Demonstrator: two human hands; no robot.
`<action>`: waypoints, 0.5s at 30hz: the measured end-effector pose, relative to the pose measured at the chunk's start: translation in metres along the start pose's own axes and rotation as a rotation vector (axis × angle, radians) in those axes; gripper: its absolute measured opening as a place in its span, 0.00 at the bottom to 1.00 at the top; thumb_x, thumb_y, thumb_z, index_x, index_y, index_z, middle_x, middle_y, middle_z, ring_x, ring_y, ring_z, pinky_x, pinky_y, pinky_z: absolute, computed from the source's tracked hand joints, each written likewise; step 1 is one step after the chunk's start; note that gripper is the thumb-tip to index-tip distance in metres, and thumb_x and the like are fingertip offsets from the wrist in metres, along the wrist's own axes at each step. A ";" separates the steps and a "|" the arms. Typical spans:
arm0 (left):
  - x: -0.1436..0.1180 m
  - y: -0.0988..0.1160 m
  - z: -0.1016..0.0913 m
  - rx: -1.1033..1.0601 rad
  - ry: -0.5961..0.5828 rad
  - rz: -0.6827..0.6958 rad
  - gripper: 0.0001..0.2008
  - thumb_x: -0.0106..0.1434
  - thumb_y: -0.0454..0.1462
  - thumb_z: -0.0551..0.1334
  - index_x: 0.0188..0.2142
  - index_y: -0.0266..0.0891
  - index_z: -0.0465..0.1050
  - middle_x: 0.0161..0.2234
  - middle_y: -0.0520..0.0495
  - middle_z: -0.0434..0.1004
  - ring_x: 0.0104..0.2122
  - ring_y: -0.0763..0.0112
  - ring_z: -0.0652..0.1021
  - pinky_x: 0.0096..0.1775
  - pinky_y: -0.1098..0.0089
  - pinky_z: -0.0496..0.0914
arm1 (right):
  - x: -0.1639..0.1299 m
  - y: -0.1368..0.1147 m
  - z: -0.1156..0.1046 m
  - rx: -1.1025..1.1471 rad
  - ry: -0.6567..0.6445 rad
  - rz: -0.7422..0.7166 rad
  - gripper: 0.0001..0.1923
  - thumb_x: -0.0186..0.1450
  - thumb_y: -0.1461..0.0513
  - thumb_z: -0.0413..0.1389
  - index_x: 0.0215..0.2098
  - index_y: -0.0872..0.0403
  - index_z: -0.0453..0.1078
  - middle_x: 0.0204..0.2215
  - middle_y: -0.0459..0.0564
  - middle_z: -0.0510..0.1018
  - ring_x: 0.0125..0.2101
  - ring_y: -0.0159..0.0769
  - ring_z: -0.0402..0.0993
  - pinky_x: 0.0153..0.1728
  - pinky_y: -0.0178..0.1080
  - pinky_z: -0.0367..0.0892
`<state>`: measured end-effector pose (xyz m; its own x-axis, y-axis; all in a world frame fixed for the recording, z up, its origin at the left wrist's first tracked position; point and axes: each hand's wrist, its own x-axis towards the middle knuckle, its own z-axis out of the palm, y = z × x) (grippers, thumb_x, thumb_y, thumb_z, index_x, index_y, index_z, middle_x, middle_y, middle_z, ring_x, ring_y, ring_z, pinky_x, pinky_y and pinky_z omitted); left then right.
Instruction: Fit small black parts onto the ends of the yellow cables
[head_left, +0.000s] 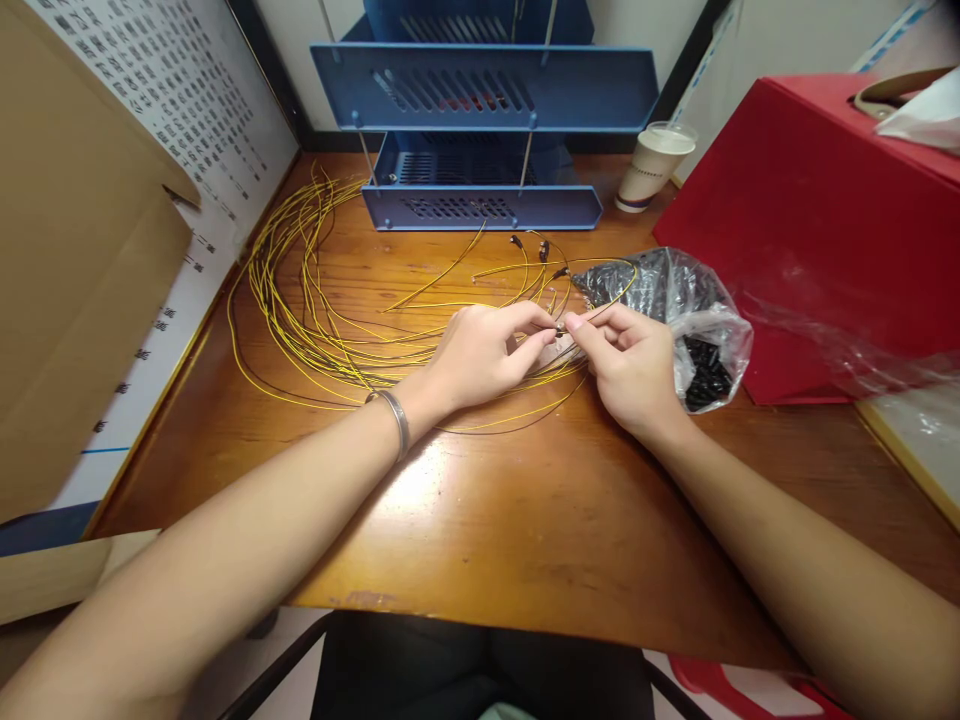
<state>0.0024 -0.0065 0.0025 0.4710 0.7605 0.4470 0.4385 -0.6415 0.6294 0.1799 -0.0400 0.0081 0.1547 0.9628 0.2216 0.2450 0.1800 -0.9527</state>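
Observation:
Fingertips meet above the wooden table, where my left hand [491, 345] pinches a small dark connector [560, 329]. Thumb and forefinger of my right hand [628, 362] are closed from the other side on a thin wire beside that piece; the exact contact is hidden by the fingers. Under and left of my hands spreads a loose coil of yellow and black wires [281, 290]. Several wire ends with black connectors [544, 251] lie just beyond my fingers. Touching the area behind my right hand is a clear plastic bag [675, 285] full of small black parts.
A blue two-tier rack [480, 208] stands at the back of the table [480, 530]. Right of it is a paper cup [654, 165]. A large red box [817, 230] fills the right side, and a cardboard box [82, 250] the left.

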 end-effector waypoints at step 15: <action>0.001 0.001 -0.001 -0.012 0.005 -0.015 0.10 0.68 0.41 0.62 0.39 0.39 0.80 0.30 0.52 0.84 0.25 0.75 0.79 0.31 0.74 0.68 | 0.000 0.002 0.000 -0.032 0.053 -0.013 0.16 0.61 0.55 0.66 0.21 0.53 0.69 0.15 0.42 0.65 0.18 0.26 0.54 0.20 0.35 0.51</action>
<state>0.0028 -0.0069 0.0041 0.4602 0.7708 0.4406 0.4367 -0.6286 0.6435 0.1801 -0.0398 0.0065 0.2014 0.9483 0.2451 0.2779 0.1847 -0.9427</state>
